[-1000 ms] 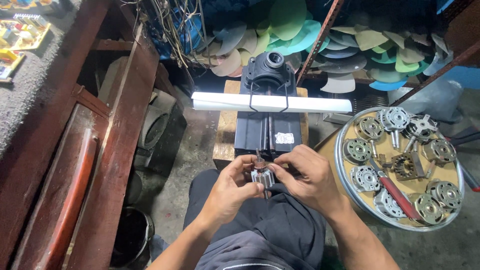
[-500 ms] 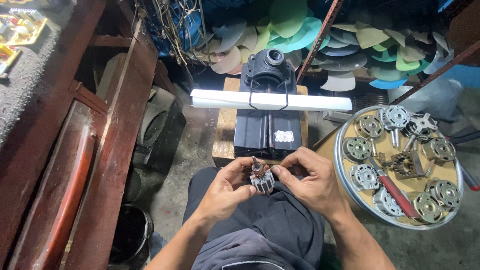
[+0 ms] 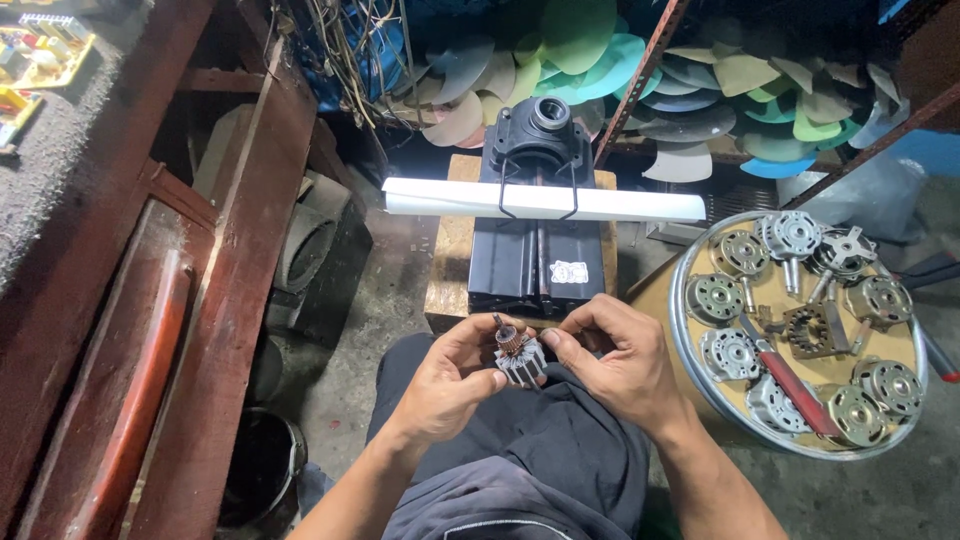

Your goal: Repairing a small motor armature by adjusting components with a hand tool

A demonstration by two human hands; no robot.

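Observation:
My left hand [image 3: 447, 378] and my right hand [image 3: 612, 358] meet over my lap, both gripping a small motor rotor [image 3: 517, 358] with a slotted grey core and a copper commutator at its upper end. Its thin shaft points up and to the left. My left fingers close around the core from the left; my right thumb and forefinger pinch its right side. Just beyond my hands stands a black metal machine [image 3: 536, 212] on a wooden block [image 3: 452, 268], with a white tube [image 3: 545, 202] lying across it.
A round tray [image 3: 683, 352] at right holds several grey fan motors and a red-handled tool [image 3: 793, 388]. Coloured fan blades [image 3: 590, 52] are piled behind. A red-brown wooden bench [image 3: 180, 300] runs along the left, with a dark bucket [image 3: 262, 468] beside it.
The rotor has turned in my fingers and sits slightly lower and to the right. Both hands stay closed on it over my lap.

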